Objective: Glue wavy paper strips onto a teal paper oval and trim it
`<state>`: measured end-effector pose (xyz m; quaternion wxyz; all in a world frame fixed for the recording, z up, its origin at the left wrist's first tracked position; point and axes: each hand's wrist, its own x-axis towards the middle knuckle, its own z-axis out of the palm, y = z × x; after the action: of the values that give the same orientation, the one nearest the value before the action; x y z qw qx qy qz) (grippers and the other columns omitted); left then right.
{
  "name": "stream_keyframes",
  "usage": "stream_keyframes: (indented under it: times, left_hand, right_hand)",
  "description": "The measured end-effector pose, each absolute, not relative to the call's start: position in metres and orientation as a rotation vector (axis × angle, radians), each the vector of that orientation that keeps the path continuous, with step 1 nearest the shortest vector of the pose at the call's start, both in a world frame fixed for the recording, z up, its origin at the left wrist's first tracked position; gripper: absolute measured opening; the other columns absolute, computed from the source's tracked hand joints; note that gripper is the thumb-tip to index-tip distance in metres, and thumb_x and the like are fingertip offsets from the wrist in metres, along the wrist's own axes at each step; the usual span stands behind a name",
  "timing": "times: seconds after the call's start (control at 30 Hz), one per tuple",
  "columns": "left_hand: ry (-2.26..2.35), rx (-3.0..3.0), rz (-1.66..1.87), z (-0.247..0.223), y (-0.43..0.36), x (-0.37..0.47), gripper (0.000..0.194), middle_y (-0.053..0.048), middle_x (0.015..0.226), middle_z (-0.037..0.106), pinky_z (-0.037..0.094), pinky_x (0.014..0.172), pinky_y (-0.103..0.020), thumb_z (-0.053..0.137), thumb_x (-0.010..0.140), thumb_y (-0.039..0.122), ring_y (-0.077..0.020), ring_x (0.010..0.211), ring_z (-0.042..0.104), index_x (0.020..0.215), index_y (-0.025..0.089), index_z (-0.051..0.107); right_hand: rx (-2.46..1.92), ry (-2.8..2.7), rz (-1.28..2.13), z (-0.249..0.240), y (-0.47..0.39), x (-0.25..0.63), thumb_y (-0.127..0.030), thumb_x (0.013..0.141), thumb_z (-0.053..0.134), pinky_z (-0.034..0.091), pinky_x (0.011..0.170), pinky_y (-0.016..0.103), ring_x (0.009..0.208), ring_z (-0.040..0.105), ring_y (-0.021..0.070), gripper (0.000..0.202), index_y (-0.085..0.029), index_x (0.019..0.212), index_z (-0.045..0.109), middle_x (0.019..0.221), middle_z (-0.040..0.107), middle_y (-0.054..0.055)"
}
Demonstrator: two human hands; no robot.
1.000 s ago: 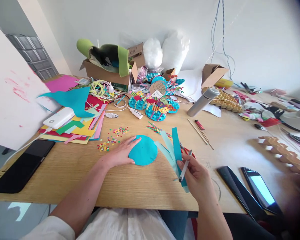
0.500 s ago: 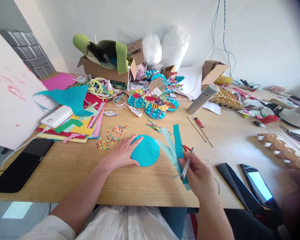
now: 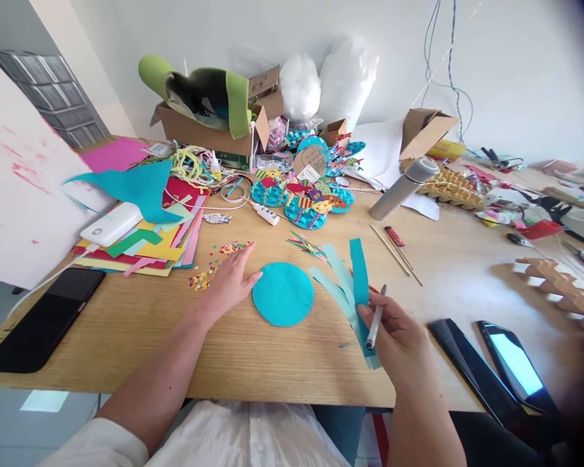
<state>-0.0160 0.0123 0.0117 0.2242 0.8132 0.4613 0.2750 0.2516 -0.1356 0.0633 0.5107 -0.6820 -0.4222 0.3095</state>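
Observation:
A flat turquoise paper disc (image 3: 283,295) with a small dark dot at its middle lies on the wooden table in front of me. Just left of it is my left hand (image 3: 231,280), open, fingers stretched and thumb close to the disc's edge, holding nothing. Small coloured confetti pieces (image 3: 202,279) lie beside and behind that hand. On the other side, my right hand (image 3: 399,334) is closed on several paper strips, a dark teal strip (image 3: 359,272) and paler strips (image 3: 338,263). A pen (image 3: 377,318) is gripped in the same hand, slanting across its fingers.
Thin coloured paper slivers (image 3: 307,246) lie behind the disc. Decorated turquoise crafts (image 3: 305,214), a glue bottle (image 3: 265,213) and a grey flask (image 3: 403,188) stand farther back. Coloured paper (image 3: 175,246) is stacked left; phones (image 3: 43,321) lie at both sides. Wooden sticks (image 3: 394,253) lie right.
My left hand has come off the turquoise disc and moved left. My right hand, still holding the strips and pen, has shifted slightly right in view.

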Motion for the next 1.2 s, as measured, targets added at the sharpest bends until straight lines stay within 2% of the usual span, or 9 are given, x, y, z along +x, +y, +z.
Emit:
stream_keyframes:
  times: [0.13, 0.3, 0.47, 0.63, 0.77, 0.9, 1.0, 1.1, 1.2]
  left_hand:
    - [1.255, 2.256, 0.701, 0.012, 0.010, -0.015, 0.069, -0.014, 0.144, 0.049, 0.037, 0.110, -0.049, 0.061, 0.087, 0.038, -0.0283, 0.134, 0.044, 0.147, 0.022, 0.031]
    - [0.933, 2.403, 0.276, 0.014, -0.001, -0.011, 0.112, -0.010, 0.160, 0.021, 0.016, 0.119, -0.051, 0.083, 0.065, 0.044, -0.0300, 0.148, 0.015, 0.153, 0.030, 0.015]
    - [0.925, 2.413, 0.112, 0.014, -0.009, -0.007, 0.123, -0.008, 0.163, 0.006, 0.008, 0.118, -0.058, 0.087, 0.061, 0.038, -0.0323, 0.149, 0.008, 0.152, 0.038, 0.005]
    - [1.028, 2.427, 0.125, 0.015, -0.012, 0.000, 0.114, -0.011, 0.162, 0.014, 0.010, 0.118, -0.057, 0.081, 0.068, 0.040, -0.0310, 0.148, 0.016, 0.153, 0.036, 0.006]
    - [1.187, 2.429, 0.207, 0.010, -0.014, 0.007, 0.113, -0.012, 0.160, 0.021, 0.020, 0.116, -0.055, 0.081, 0.066, 0.047, -0.0333, 0.144, 0.027, 0.153, 0.032, 0.011]
    - [1.196, 2.403, 0.311, 0.004, -0.009, 0.004, 0.110, -0.012, 0.160, 0.022, 0.024, 0.115, -0.054, 0.080, 0.066, 0.050, -0.0347, 0.145, 0.022, 0.153, 0.031, 0.015]
    - [1.197, 2.377, 0.429, 0.003, 0.000, -0.004, 0.090, -0.012, 0.158, 0.027, 0.022, 0.117, -0.054, 0.071, 0.077, 0.041, -0.0334, 0.146, 0.020, 0.151, 0.027, 0.023]
    - [1.243, 2.348, 0.671, 0.003, 0.008, -0.010, 0.063, -0.012, 0.149, 0.043, 0.029, 0.115, -0.050, 0.054, 0.087, 0.026, -0.0279, 0.140, 0.034, 0.147, 0.022, 0.032]
    - [1.316, 2.296, 0.825, 0.004, 0.012, -0.012, 0.052, -0.013, 0.141, 0.051, 0.036, 0.112, -0.048, 0.049, 0.089, 0.023, -0.0262, 0.132, 0.045, 0.141, 0.019, 0.039]
  right_hand:
    - [-1.658, -1.009, 0.754, 0.068, -0.137, 0.254, -0.049, 0.073, 0.073, 0.038, 0.041, 0.020, 0.048, 0.048, 0.0102, 0.035, -0.020, 0.091, 0.067, 0.059, 0.054, -0.003]
    - [-1.642, -0.865, 0.825, 0.075, -0.141, 0.253, -0.052, 0.071, 0.075, 0.037, 0.042, 0.020, 0.050, 0.048, 0.0098, 0.039, -0.021, 0.093, 0.066, 0.062, 0.056, -0.003]
    - [-1.652, -0.891, 0.822, 0.069, -0.139, 0.257, -0.054, 0.071, 0.074, 0.039, 0.043, 0.020, 0.052, 0.051, 0.0114, 0.040, -0.022, 0.093, 0.066, 0.064, 0.059, -0.002]
    - [-1.659, -0.982, 0.847, 0.063, -0.133, 0.265, -0.053, 0.075, 0.071, 0.038, 0.042, 0.020, 0.051, 0.049, 0.0121, 0.037, -0.022, 0.094, 0.065, 0.062, 0.055, -0.001]
    - [-1.642, -1.139, 0.985, 0.072, -0.138, 0.275, -0.052, 0.077, 0.069, 0.037, 0.042, 0.019, 0.048, 0.044, 0.0100, 0.034, -0.021, 0.090, 0.066, 0.058, 0.053, -0.003]
    - [-1.540, -1.509, 1.201, 0.087, -0.151, 0.277, -0.045, 0.083, 0.063, 0.042, 0.048, 0.020, 0.052, 0.049, 0.0107, 0.027, -0.020, 0.077, 0.069, 0.058, 0.057, 0.000]
    - [-1.459, -1.781, 1.338, 0.093, -0.152, 0.263, -0.039, 0.087, 0.059, 0.048, 0.060, 0.023, 0.064, 0.060, 0.0148, 0.023, -0.021, 0.084, 0.072, 0.072, 0.068, 0.004]
    - [-1.537, -1.974, 1.302, 0.087, -0.146, 0.243, -0.030, 0.091, 0.050, 0.047, 0.064, 0.023, 0.071, 0.063, 0.0153, 0.022, -0.024, 0.096, 0.071, 0.082, 0.072, 0.003]
    - [-1.668, -2.143, 1.125, 0.074, -0.141, 0.228, -0.017, 0.091, 0.042, 0.044, 0.066, 0.023, 0.074, 0.065, 0.0158, 0.028, -0.024, 0.100, 0.068, 0.081, 0.071, 0.003]
